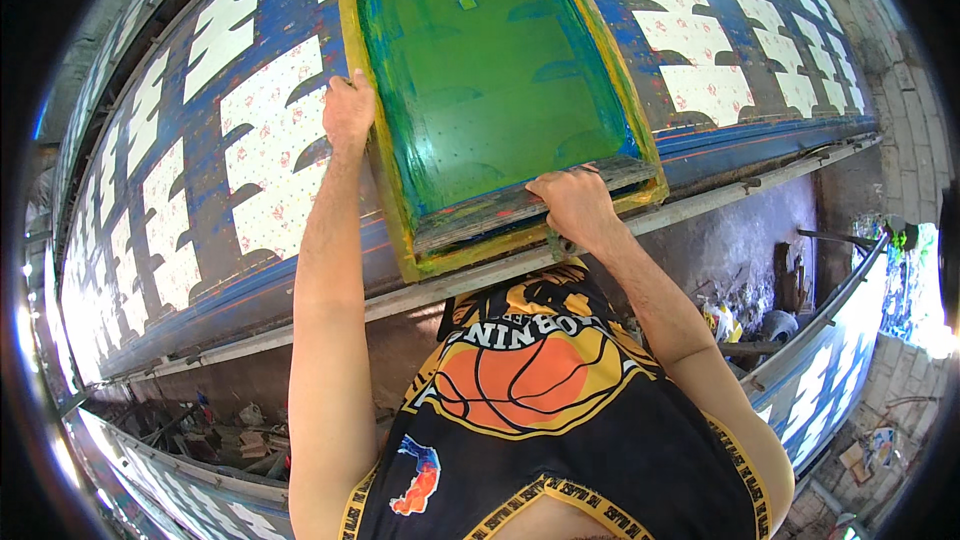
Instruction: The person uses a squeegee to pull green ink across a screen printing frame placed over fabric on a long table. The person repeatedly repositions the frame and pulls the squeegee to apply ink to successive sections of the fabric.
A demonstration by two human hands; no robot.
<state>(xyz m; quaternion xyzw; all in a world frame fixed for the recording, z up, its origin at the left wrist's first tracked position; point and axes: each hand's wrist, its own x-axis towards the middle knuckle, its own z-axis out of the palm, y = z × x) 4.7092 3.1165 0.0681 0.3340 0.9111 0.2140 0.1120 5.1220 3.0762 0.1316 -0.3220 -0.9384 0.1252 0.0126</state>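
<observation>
A screen printing frame (647,162) with yellow-stained edges and green mesh (480,90) lies on the long printing table in front of me. My left hand (348,112) is closed round the frame's left side, its thumb on top. At the frame's near end lies a wooden squeegee (460,220), stretching across the mesh from side to side. My right hand (578,208) grips the squeegee right of its middle, with the fingertips partly hidden. Dark curved shapes show faintly through the mesh.
White fabric pieces (280,145) with small red flowers lie in rows on the blue-stained table (320,252), on both sides of the frame. A rail (450,290) runs along the table's near edge. Another table (825,380) stands at the lower right; bricks and debris (255,440) lie underneath.
</observation>
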